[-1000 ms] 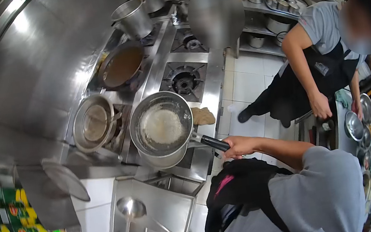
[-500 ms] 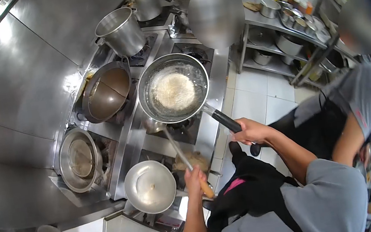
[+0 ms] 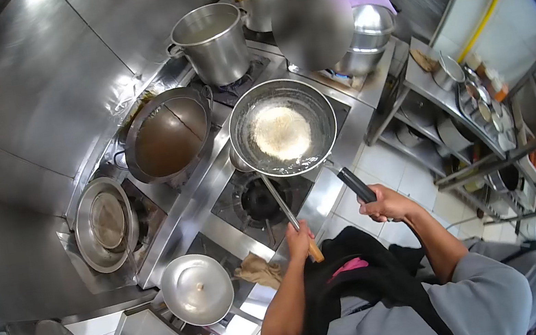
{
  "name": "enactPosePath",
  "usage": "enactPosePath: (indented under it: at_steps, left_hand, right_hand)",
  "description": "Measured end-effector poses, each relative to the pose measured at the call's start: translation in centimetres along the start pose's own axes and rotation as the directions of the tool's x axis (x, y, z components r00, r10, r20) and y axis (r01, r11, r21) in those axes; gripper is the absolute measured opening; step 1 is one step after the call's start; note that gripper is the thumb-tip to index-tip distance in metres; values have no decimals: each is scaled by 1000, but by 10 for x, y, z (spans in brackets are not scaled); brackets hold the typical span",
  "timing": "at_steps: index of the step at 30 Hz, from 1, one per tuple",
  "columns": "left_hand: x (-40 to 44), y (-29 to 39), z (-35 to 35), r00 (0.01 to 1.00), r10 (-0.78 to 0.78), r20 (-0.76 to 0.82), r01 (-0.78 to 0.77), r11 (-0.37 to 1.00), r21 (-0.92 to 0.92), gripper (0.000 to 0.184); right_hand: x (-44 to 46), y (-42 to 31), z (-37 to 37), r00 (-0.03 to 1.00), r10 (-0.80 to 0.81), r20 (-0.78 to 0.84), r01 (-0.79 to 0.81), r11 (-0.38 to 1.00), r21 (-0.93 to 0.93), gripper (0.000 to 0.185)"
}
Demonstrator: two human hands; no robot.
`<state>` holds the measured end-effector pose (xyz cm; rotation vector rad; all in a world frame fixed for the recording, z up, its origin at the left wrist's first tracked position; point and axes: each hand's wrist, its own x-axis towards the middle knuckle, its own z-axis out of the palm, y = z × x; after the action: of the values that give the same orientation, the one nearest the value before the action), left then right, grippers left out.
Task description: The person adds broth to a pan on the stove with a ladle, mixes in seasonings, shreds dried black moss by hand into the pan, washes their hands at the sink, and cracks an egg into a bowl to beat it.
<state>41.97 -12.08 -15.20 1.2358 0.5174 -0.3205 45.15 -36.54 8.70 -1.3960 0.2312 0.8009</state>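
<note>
My right hand [image 3: 386, 204] is closed around the black handle of a frying pan [image 3: 321, 121], held above the stove. In the pan lies a pale, flat round of food [image 3: 281, 133], with clear liquid along the near wall. My left hand [image 3: 299, 237] grips the wooden end of a long metal ladle [image 3: 277, 197]. The ladle's shaft runs up to the pan's near left side, where its bowl is partly hidden by the pan rim. Below the pan, an uncovered burner [image 3: 258, 196] shows.
A wok [image 3: 143, 169] with brown liquid and a tall pot [image 3: 216, 54] stand behind. At left is a metal bowl with a strainer [image 3: 107, 219]. A pale pan [image 3: 198, 290] and a brown cloth [image 3: 259, 271] are nearer. Shelves [image 3: 461, 118] stand right, a person behind my right arm.
My view has turned, shifting the stove in the picture. The pan stays in my right hand and the ladle in my left. More of the burner beneath now shows; less of the other person is visible.
</note>
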Motion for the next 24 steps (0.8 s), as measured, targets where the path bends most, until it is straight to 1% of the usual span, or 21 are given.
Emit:
enactPosePath:
  at_steps: [2,3,5,6,7,8,9,10,11,12,13,14,15,17,19,20,21,22,23,24]
  left_hand:
    - [16,-14,6,999,10,-44,-6,996,91,23]
    - [21,-22,8,998,23,-61,-19,997,77,23]
    - [33,-31,16,992,74,-106,-44,963,267,27]
    - [29,-28,23,988,30,-148,17,952,306,29]
    - [33,-25,31,981,29,-189,26,959,282,29]
    - [41,-21,40,978,18,-206,58,932,359,31]
    - [37,-25,44,965,-4,-263,117,901,417,32]
    - [57,-57,41,957,56,-286,111,837,536,38]
    - [65,-62,52,938,146,-315,94,767,635,40]
    - [73,-58,60,916,224,-332,99,676,731,42]
    - [73,-56,66,918,209,-336,106,687,718,45]
    - [69,-55,70,906,198,-374,152,672,725,45]
    - [69,-54,72,884,185,-429,194,691,697,45]
    - [66,-49,71,917,164,-364,191,621,760,40]
    - [45,-11,65,866,182,-465,243,660,711,37]
    - [25,1,56,827,199,-527,267,685,678,34]
    - [8,0,36,684,301,-664,316,699,642,22]
    - [-25,8,8,562,430,-707,249,727,640,14]
    - [-46,-3,-30,276,645,-712,312,641,702,13]
    - [-75,5,-55,66,559,-827,449,723,525,20]
  right_hand:
    - [12,7,-17,999,-2,32,3,999,-44,22]
    - [13,1,-17,999,3,48,1,996,-87,23]
    - [22,-1,-29,997,24,79,-11,986,-168,23]
    - [27,-4,-39,989,59,137,-34,983,-180,23]
    - [33,-7,-46,984,79,158,-47,979,-200,24]
    - [37,-13,-55,982,88,168,-51,975,-217,24]
    - [43,-19,-63,970,120,211,-66,967,-245,24]
    - [51,-15,-79,959,136,251,-69,964,-258,23]
    - [61,-17,-95,932,181,315,-85,951,-297,23]
    - [69,-20,-107,931,179,317,-72,944,-322,23]
    - [75,-22,-117,931,176,321,-58,937,-345,23]
    - [81,-23,-125,910,201,362,-62,931,-361,23]
    - [86,-29,-129,905,218,366,-59,915,-400,23]
    - [103,-45,-133,871,278,404,-46,867,-497,23]
    - [121,-55,-140,838,307,451,-33,854,-519,23]
    - [128,-58,-143,822,319,472,-29,851,-525,23]
    - [133,-59,-142,809,328,488,-16,842,-539,23]
    - [138,-57,-138,803,332,494,5,826,-563,23]
    - [144,-54,-133,798,337,500,26,809,-587,23]
    - [150,-49,-131,787,336,518,50,802,-595,23]
